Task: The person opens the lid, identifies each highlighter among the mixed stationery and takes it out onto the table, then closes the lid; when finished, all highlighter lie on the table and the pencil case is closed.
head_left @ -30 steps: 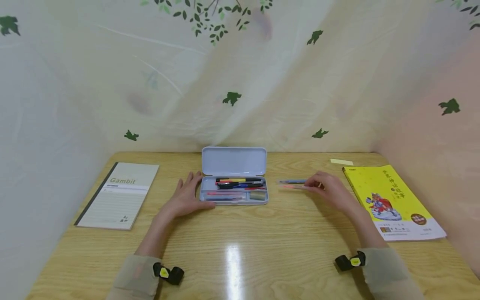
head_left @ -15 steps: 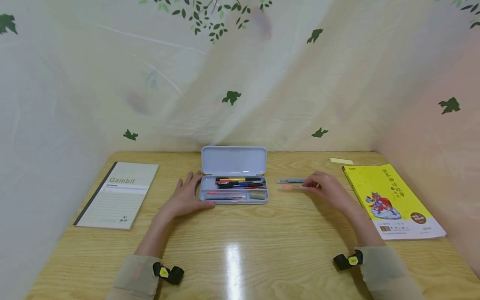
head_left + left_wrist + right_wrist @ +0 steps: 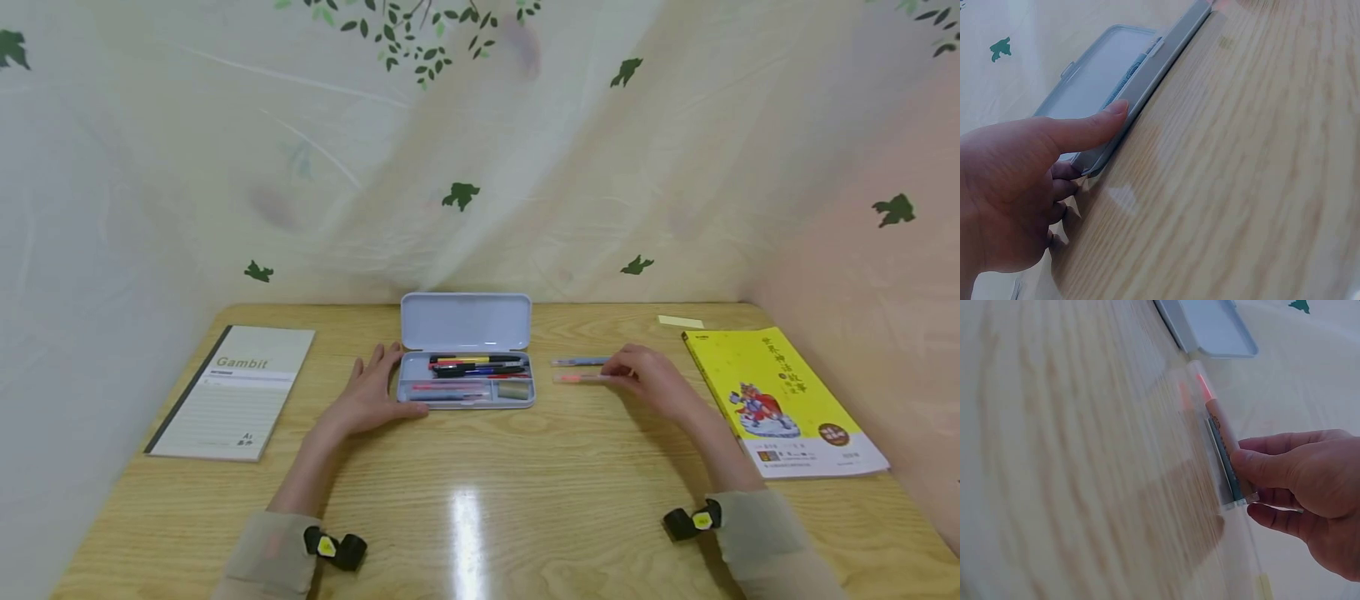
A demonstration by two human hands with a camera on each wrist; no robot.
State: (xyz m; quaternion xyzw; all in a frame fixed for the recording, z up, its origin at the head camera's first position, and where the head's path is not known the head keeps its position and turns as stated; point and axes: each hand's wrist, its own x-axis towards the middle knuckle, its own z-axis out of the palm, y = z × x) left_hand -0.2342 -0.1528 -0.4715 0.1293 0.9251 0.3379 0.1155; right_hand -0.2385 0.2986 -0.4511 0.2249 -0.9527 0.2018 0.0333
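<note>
My left hand (image 3: 367,398) holds the left end of the pale blue pencil case (image 3: 483,403), thumb along its front wall and fingers at its left side. In the left wrist view the thumb (image 3: 1094,125) lies across the front edge. The case stands with its lid up and several pens inside. My right hand (image 3: 651,383) pinches a pink pen (image 3: 576,378) with a clear cap, low over the table to the right of the case. The right wrist view shows thumb and fingers near the end of that pen (image 3: 1219,419). Just behind it lies a blue pen (image 3: 577,362), partly hidden by the fingers.
A grey block (image 3: 513,390), perhaps an eraser, sits in the case's small front compartment. On the left lies a notebook (image 3: 236,400). A yellow book (image 3: 780,404) lies on the right, with a pale yellow strip (image 3: 681,322) behind it. A curtain (image 3: 345,167) hangs along the back.
My right hand has shifted slightly left, and the pink pen has come a little nearer to me, away from the blue pen. The left hand and the case have stayed put.
</note>
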